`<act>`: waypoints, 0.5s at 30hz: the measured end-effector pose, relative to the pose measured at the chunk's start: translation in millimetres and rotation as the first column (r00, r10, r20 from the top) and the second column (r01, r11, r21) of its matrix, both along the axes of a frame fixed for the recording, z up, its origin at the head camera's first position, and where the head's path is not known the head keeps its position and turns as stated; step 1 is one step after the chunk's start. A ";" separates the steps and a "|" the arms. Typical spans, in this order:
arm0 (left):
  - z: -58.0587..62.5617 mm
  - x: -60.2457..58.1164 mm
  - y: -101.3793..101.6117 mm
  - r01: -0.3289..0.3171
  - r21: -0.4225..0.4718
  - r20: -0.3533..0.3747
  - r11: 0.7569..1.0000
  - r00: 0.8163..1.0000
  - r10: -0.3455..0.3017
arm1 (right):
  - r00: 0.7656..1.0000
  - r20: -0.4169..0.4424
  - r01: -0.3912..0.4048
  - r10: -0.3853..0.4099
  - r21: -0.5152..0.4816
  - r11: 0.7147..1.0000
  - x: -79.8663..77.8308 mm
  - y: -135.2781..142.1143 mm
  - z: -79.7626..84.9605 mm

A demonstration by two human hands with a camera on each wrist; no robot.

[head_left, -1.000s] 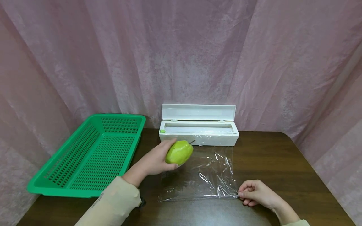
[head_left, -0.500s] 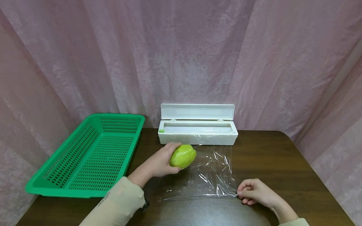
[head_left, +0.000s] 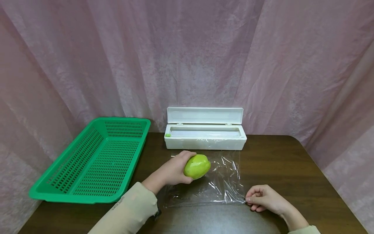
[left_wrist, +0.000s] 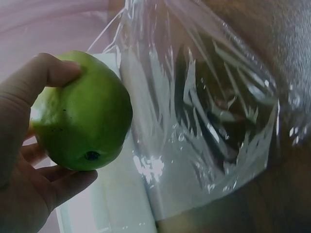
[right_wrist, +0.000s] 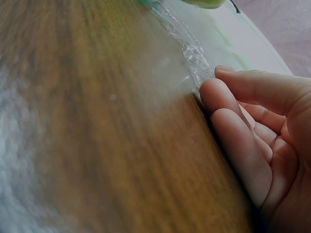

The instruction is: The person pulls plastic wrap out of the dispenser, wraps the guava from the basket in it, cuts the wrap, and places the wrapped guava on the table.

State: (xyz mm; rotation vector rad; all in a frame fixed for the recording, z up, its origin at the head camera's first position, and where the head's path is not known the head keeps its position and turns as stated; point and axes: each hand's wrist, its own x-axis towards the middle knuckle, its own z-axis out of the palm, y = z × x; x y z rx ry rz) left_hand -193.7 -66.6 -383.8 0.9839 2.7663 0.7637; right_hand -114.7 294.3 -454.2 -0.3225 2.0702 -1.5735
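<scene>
A green pear [head_left: 197, 167] is gripped by my left hand [head_left: 176, 169], thumb on one side and fingers on the other, over a sheet of clear plastic wrap [head_left: 216, 191]. In the left wrist view the pear [left_wrist: 85, 114] shows its dark blossom end, with the crinkled wrap [left_wrist: 194, 121] beyond it. At the wrap's near right corner, my right hand [head_left: 267, 200] pinches the film between thumb and forefinger. The right wrist view shows the gathered wrap [right_wrist: 194, 53] running up to those fingertips. From there the sheet stretches back to the white wrap dispenser [head_left: 205, 143], whose lid [head_left: 205, 115] stands raised.
A green plastic basket [head_left: 112, 169] with slotted sides stands on the left of the dark wooden table [head_left: 280, 162]. Behind the table hangs a pink curtain [head_left: 204, 58]. A small green piece [head_left: 168, 135] sits at the dispenser's left end.
My left hand has carried the pear to the right and nearer to me, over the wrap. The pear's stem has turned out of sight in the head view. My right hand has stayed put.
</scene>
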 end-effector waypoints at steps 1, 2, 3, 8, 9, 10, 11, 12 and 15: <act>-0.8 0.6 1.5 0.008 -0.001 -0.004 1.000 1.000 -0.008 | 1.000 0.000 -0.001 0.001 0.000 1.000 0.1 -0.1 0.2; -1.5 1.0 3.0 0.014 -0.001 -0.006 1.000 1.000 -0.014 | 1.000 -0.001 -0.002 0.002 0.000 1.000 0.2 -0.1 0.3; -2.6 1.2 4.5 0.021 -0.006 -0.013 1.000 1.000 -0.021 | 1.000 -0.002 -0.003 0.003 -0.001 1.000 0.3 -0.2 0.5; -6.7 2.6 11.8 0.043 -0.023 -0.027 0.999 0.999 -0.044 | 1.000 -0.006 -0.002 0.002 0.003 1.000 0.3 -0.3 1.0; -7.6 2.9 13.4 0.045 -0.029 -0.027 0.999 0.999 -0.046 | 1.000 -0.007 -0.002 0.002 0.004 1.000 0.2 -0.2 0.8; -8.0 3.5 14.9 0.047 -0.034 -0.025 0.998 0.999 -0.048 | 1.000 -0.007 -0.001 0.001 0.005 1.000 0.0 -0.2 0.6; -8.7 3.8 16.6 0.050 -0.039 -0.024 0.998 0.998 -0.051 | 1.000 -0.008 0.000 0.000 0.006 1.000 0.0 -0.2 0.5; -8.6 4.5 18.4 0.053 -0.046 -0.024 0.998 0.998 -0.054 | 1.000 -0.008 0.000 0.000 0.006 1.000 0.0 -0.1 0.4; -8.6 6.7 23.6 0.062 -0.062 -0.027 0.996 0.998 -0.064 | 1.000 -0.010 0.000 0.000 0.006 1.000 -0.2 0.0 -0.3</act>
